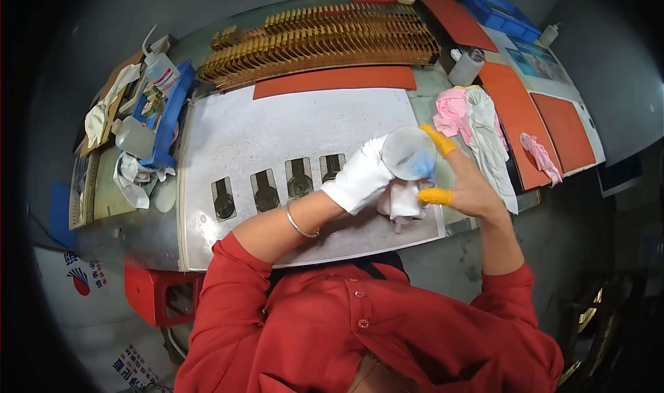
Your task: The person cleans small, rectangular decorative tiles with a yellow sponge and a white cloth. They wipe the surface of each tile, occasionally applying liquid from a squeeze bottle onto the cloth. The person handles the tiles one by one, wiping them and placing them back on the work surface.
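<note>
A white sheet [283, 133] covers a grey workbench [131, 230]. Rows of brass-coloured strips [318, 43] line the far side behind an orange mat [335, 80]; a blue tray [166, 120] flanks the left, a pile of cloths [484, 130] the right. The gloved left hand [363, 178] pinches a round translucent disc [403, 151] above the sheet's right part, over white cloth [401, 200]. The right hand [472, 182] spans the disc's right side; its grip cannot be told. The sheet extends between mat and four dark pieces [299, 180].
</note>
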Demonstrator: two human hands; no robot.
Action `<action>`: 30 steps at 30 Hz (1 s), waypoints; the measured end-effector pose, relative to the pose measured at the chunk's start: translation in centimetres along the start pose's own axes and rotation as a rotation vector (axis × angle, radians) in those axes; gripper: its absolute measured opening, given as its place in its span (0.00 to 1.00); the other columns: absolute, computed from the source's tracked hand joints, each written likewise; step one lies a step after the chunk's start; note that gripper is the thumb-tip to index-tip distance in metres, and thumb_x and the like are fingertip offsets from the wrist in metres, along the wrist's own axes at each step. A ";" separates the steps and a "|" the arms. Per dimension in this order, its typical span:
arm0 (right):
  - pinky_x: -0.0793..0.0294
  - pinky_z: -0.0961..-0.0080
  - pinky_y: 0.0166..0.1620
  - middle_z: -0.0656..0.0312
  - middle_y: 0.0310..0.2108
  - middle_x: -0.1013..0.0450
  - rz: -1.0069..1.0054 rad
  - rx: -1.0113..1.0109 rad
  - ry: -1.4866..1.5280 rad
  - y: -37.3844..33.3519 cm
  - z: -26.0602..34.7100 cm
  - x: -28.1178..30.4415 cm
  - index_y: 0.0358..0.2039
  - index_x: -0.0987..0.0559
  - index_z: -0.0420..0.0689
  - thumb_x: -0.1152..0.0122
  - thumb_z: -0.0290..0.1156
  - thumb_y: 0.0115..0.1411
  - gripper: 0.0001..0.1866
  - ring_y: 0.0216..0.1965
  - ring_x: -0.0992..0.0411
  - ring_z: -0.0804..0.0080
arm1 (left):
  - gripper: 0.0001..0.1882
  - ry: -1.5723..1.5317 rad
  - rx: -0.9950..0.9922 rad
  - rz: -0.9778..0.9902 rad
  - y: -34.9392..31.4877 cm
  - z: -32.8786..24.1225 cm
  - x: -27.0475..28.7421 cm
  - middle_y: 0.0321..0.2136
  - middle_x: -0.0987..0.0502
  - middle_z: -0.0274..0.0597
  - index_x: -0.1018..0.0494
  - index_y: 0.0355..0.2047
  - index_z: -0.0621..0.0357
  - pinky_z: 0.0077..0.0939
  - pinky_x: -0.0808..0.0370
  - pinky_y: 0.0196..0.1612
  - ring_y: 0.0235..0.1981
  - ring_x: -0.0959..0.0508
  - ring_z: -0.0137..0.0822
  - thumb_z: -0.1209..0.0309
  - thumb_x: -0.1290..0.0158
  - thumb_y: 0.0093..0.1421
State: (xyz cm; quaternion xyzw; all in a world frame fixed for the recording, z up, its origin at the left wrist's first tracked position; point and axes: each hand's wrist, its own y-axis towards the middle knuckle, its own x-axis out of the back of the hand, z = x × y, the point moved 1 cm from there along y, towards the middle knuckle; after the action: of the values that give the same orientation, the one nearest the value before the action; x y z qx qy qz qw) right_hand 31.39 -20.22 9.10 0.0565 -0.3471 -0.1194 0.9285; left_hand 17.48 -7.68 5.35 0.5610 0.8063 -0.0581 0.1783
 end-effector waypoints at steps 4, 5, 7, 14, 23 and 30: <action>0.42 0.75 0.55 0.53 0.52 0.37 0.070 -0.008 0.394 1.8 -0.1 -2.9 0.54 0.38 0.37 0.40 0.28 0.47 0.32 0.52 0.37 0.66 | 0.15 0.314 0.063 0.067 0.6 0.5 0.5 0.37 0.25 0.33 0.29 0.42 0.57 0.22 0.30 0.44 0.38 0.27 0.24 0.75 0.48 0.52; 0.41 0.76 0.54 0.54 0.52 0.37 0.073 0.003 0.506 2.1 -0.2 -3.4 0.54 0.37 0.37 0.42 0.26 0.48 0.30 0.52 0.37 0.68 | 0.15 0.465 0.084 0.080 0.8 0.7 1.1 0.36 0.24 0.34 0.29 0.42 0.57 0.22 0.30 0.44 0.37 0.27 0.25 0.76 0.48 0.51; 0.38 0.76 0.51 0.57 0.48 0.33 0.013 0.068 0.583 2.2 0.1 -4.2 0.51 0.35 0.36 0.47 0.19 0.51 0.24 0.48 0.35 0.71 | 0.17 1.000 0.054 0.192 1.0 0.7 1.9 0.36 0.24 0.43 0.29 0.41 0.56 0.25 0.30 0.41 0.36 0.26 0.32 0.77 0.51 0.49; 0.30 0.75 0.41 0.58 0.33 0.28 -0.038 -0.079 1.221 2.8 -1.7 -5.7 0.43 0.30 0.36 0.47 0.22 0.54 0.14 0.35 0.30 0.72 | 0.23 0.273 0.729 0.020 -3.5 1.2 2.3 0.29 0.26 0.40 0.33 0.41 0.60 0.25 0.29 0.35 0.31 0.27 0.29 0.61 0.41 0.49; 0.32 0.83 0.29 0.63 0.29 0.29 0.871 -0.381 0.863 3.7 -1.4 -6.8 0.38 0.27 0.38 0.44 0.29 0.55 0.11 0.29 0.32 0.79 | 0.42 1.487 -0.497 0.530 -4.4 -7.1 1.0 0.48 0.37 0.53 0.42 0.52 0.56 0.39 0.32 0.44 0.45 0.31 0.50 0.46 0.43 0.41; 0.28 0.76 0.29 0.54 0.26 0.27 0.595 -0.363 0.505 7.9 0.8 -6.2 0.33 0.27 0.36 0.47 0.27 0.52 0.09 0.27 0.27 0.69 | 0.24 1.199 -0.584 -0.169 -3.1 -3.1 3.9 0.39 0.35 0.52 0.40 0.48 0.63 0.35 0.30 0.38 0.36 0.29 0.48 0.61 0.52 0.55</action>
State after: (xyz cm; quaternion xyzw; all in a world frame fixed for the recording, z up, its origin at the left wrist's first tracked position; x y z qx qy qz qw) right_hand 27.74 -11.01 7.29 -0.1829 -0.0836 0.1117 0.9732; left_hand 12.73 -4.43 6.56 0.3599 0.7895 0.4702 -0.1614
